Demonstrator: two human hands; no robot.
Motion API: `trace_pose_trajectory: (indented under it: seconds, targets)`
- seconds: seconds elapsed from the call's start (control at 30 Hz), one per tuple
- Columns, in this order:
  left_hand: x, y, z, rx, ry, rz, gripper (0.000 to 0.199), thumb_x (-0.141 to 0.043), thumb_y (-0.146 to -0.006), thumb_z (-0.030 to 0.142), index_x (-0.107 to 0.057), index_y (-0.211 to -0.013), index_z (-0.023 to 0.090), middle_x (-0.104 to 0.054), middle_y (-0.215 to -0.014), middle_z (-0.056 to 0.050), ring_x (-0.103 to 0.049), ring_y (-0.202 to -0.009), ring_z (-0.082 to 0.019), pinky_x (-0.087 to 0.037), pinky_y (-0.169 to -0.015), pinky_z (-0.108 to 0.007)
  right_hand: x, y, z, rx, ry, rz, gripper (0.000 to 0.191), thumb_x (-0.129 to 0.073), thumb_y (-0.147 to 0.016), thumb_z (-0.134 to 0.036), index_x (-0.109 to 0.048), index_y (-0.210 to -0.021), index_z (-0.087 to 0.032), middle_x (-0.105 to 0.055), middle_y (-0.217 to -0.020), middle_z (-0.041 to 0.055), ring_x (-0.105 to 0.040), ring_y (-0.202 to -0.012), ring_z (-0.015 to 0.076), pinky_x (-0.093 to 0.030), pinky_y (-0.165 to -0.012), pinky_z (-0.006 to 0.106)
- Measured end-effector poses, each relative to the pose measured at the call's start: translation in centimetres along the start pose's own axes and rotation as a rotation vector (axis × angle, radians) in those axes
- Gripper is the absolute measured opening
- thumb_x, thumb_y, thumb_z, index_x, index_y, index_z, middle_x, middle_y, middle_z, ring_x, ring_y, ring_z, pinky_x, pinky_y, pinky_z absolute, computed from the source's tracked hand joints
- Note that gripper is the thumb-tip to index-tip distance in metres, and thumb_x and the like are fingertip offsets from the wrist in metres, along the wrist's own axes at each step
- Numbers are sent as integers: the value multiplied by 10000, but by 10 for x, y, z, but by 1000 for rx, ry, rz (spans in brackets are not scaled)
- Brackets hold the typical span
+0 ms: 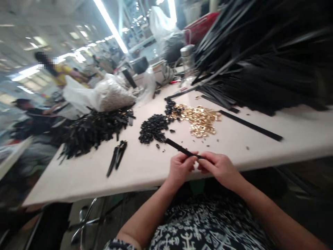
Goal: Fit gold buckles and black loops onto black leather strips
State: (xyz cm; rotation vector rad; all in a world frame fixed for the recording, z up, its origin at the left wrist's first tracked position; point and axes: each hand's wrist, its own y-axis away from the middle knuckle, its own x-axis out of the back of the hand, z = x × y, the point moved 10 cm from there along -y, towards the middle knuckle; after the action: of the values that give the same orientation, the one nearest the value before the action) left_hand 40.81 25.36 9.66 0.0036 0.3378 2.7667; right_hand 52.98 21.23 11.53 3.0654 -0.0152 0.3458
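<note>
Both of my hands meet at the near edge of the table, fingers pinched around one black strap (179,147). My left hand (181,167) grips it from the left, and the strap's free end sticks out up and to the left. Close against it, my right hand (220,168) pinches the strap's near end, mostly hidden by the fingers. Just beyond lie a heap of small black parts (153,127) and a heap of gold metal buckles (201,119). Another black strap (252,125) lies flat to the right.
A big bundle of black straps (273,76) covers the back right. Shorter black pieces (96,128) with gold bits are piled at left, a few straps (117,156) near them. Behind are a filled plastic bag (111,93) and a glass bottle (187,60). People sit farther left.
</note>
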Motion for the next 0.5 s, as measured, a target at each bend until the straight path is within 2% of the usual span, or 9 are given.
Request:
trace_pose_trajectory:
  seconds: [0.07, 0.2, 0.33, 0.4, 0.5]
  targets:
    - [-4, -5, -7, 16, 32, -37, 387, -752, -698, 422, -787, -972, 150, -564, -532, 22, -446, -449, -88, -363, -469, -238, 2, -6, 9, -16, 19, -10, 301, -537, -877, -477, -677, -873, -210, -714, -699, 33, -680, -625, 195, -549, -600, 279]
    - [0, -6, -10, -10, 25, -78, 414, -743, -720, 455, -781, -1010, 162, -626, -632, -4, -487, -501, -98, -396, -514, -250, -2, -13, 14, 21, 105, -56, 326, -543, -850, -536, -684, -839, -243, -719, -685, 38, -689, -624, 228, -556, -603, 314]
    - [18, -2, -3, -16, 82, -6, 373, -802, -654, 425, -772, -905, 151, -645, -653, -11, -507, -532, -104, -425, -550, -255, -13, -11, 2, 79, 212, -119, 327, -519, -868, -513, -661, -723, -256, -692, -630, 24, -661, -581, 215, -524, -578, 311]
    - [26, 0, -4, 15, 154, 28, 344, -831, -610, 401, -747, -809, 134, -635, -617, -12, -499, -505, -102, -415, -523, -250, -18, -10, -3, 81, 219, -131, 330, -507, -880, -506, -656, -722, -257, -682, -617, 18, -650, -572, 207, -514, -571, 305]
    - [33, 7, -8, 49, 249, 43, 296, -832, -622, 366, -716, -754, 127, -623, -582, -7, -506, -490, -100, -414, -516, -241, -28, -10, -10, 79, 202, -146, 344, -492, -894, -502, -650, -717, -253, -666, -598, 14, -625, -552, 195, -511, -569, 299]
